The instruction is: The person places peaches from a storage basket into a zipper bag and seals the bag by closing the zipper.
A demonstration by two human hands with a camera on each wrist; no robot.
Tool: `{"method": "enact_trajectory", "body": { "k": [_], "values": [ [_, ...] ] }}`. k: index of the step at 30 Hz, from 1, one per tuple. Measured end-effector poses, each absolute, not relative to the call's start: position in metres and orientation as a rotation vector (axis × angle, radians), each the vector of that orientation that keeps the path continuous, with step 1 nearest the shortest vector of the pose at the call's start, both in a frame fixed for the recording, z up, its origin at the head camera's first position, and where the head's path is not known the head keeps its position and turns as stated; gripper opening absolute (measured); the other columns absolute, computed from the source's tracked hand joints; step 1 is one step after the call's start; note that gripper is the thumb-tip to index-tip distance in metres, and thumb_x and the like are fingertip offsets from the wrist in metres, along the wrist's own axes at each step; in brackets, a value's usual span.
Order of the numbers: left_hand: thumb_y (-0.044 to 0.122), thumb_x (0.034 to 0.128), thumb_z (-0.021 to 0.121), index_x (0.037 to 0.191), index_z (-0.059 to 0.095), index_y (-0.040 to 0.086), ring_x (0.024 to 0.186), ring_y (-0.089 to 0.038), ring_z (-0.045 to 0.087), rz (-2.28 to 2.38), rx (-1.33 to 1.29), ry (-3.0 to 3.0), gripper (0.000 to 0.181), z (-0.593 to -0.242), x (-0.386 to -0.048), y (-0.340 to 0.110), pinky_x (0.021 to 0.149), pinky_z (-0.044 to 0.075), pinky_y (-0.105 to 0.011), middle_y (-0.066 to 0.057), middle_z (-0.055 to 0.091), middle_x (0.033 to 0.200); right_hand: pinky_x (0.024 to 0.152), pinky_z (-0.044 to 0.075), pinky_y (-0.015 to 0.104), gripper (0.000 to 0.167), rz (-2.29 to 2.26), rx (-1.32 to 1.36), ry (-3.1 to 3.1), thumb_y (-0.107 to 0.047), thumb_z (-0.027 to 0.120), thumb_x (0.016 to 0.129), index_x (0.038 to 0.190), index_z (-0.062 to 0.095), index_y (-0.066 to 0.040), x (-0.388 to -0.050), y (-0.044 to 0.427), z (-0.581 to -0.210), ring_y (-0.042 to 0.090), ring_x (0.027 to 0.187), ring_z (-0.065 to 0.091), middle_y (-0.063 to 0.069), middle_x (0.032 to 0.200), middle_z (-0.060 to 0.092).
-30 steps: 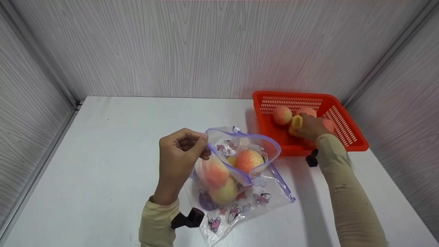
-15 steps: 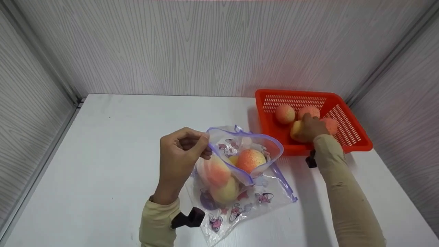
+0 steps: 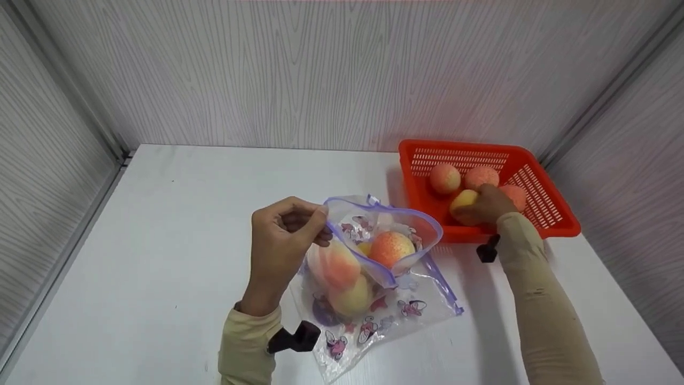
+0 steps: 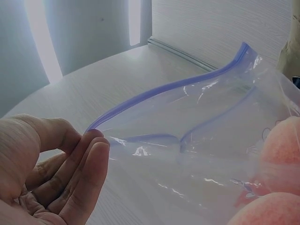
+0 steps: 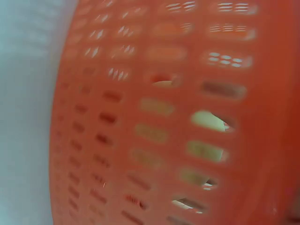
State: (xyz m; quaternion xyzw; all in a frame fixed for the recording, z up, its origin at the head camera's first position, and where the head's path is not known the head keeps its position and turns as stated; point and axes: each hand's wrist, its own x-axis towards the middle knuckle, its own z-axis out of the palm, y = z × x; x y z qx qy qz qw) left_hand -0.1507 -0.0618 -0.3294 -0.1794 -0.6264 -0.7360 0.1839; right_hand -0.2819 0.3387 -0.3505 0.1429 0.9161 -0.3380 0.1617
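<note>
A clear zip bag with a purple rim (image 3: 409, 214) holds several peach-like fruits, among them an orange-red one (image 3: 391, 249) near its mouth. My left hand (image 3: 280, 243) pinches the bag's rim at its left side, keeping the mouth apart; the left wrist view shows thumb and fingers (image 4: 65, 173) on the purple strip (image 4: 154, 93). Inside the red basket (image 3: 427, 231), my right hand (image 3: 489, 206) grips a yellow fruit (image 3: 464, 200). The right wrist view shows only the basket's slotted wall (image 5: 164, 54), with the hand hidden.
Three other pinkish fruits lie in the basket: one at the left (image 3: 444, 178), one behind the right hand (image 3: 482, 176) and one to its right (image 3: 515, 197). Grey wood-patterned panels (image 3: 267, 75) stand behind and beside the white table (image 3: 176, 230).
The yellow fruit has turned in the basket under my right hand, its hollow-looking end no longer showing. My left hand keeps its pinch on the bag. The head view has shifted slightly.
</note>
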Motion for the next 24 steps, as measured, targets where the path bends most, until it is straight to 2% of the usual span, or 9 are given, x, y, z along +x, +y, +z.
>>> {"method": "enact_trajectory", "body": {
  "k": [5, 8, 12, 14, 18, 22, 24],
  "values": [
    [0.0, 0.0921, 0.07, 0.086, 0.071, -0.007, 0.059, -0.026, 0.07, -2.077, -0.496, -1.765, 0.009, -0.329, -0.149, -0.062, 0.055, 0.062, -0.04, -0.014, 0.07, 0.072, 0.1, 0.05, 0.045, 0.093, -1.21, 0.272, 2.73, -0.051, 0.076, 0.088, 0.151, 0.032, 0.001, -0.277, 0.344, -0.343, 0.035, 0.12, 0.046, 0.02, 0.14, 0.045],
    [-0.001, 0.0922, 0.07, 0.086, 0.071, -0.007, 0.059, -0.026, 0.07, -2.081, -0.494, -1.764, 0.009, -0.329, -0.149, -0.062, 0.055, 0.062, -0.04, -0.014, 0.07, 0.072, 0.094, 0.053, 0.033, 0.085, -1.469, 0.219, 2.732, -0.051, 0.074, 0.09, 0.15, 0.038, -0.004, -0.265, 0.343, -0.33, 0.028, 0.115, 0.05, 0.014, 0.138, 0.048],
    [-0.002, 0.0924, 0.07, 0.086, 0.071, -0.007, 0.06, -0.027, 0.07, -2.087, -0.497, -1.759, 0.009, -0.328, -0.151, -0.061, 0.055, 0.062, -0.041, -0.013, 0.07, 0.072, 0.092, 0.054, 0.023, 0.069, -1.924, 0.124, 2.582, -0.037, 0.075, 0.092, 0.147, 0.046, -0.008, -0.244, 0.336, -0.309, 0.025, 0.117, 0.053, 0.009, 0.138, 0.051],
    [-0.001, 0.0923, 0.07, 0.086, 0.071, -0.008, 0.059, -0.027, 0.069, -2.091, -0.488, -1.753, 0.009, -0.327, -0.151, -0.061, 0.055, 0.062, -0.041, -0.014, 0.07, 0.071, 0.093, 0.055, 0.022, 0.06, -2.133, 0.04, 2.473, -0.027, 0.075, 0.094, 0.144, 0.048, -0.007, -0.234, 0.327, -0.299, 0.026, 0.118, 0.054, 0.011, 0.138, 0.051],
    [-0.002, 0.0922, 0.07, 0.086, 0.071, -0.009, 0.059, -0.027, 0.069, -2.106, -0.471, -1.738, 0.01, -0.327, -0.151, -0.061, 0.055, 0.062, -0.041, -0.015, 0.07, 0.071, 0.1, 0.053, 0.029, 0.048, -2.419, -0.195, 2.234, -0.008, 0.069, 0.095, 0.14, 0.051, 0.0, -0.212, 0.307, -0.284, 0.03, 0.119, 0.054, 0.016, 0.137, 0.05],
    [-0.001, 0.0924, 0.07, 0.087, 0.07, -0.01, 0.06, -0.026, 0.069, -2.128, -0.472, -1.73, 0.01, -0.327, -0.15, -0.059, 0.055, 0.062, -0.041, -0.015, 0.07, 0.072, 0.102, 0.052, 0.034, 0.045, -2.438, -0.413, 2.171, -0.001, 0.063, 0.096, 0.14, 0.053, 0.003, -0.19, 0.289, -0.274, 0.031, 0.117, 0.057, 0.019, 0.134, 0.053],
    [-0.002, 0.0925, 0.069, 0.087, 0.069, -0.012, 0.06, -0.027, 0.069, -2.136, -0.476, -1.725, 0.011, -0.327, -0.15, -0.058, 0.055, 0.062, -0.041, -0.015, 0.07, 0.072, 0.098, 0.055, 0.031, 0.045, -2.393, -0.512, 2.189, 0.001, 0.062, 0.094, 0.139, 0.055, 0.003, -0.181, 0.28, -0.271, 0.03, 0.112, 0.058, 0.02, 0.129, 0.057]
  ]
}}
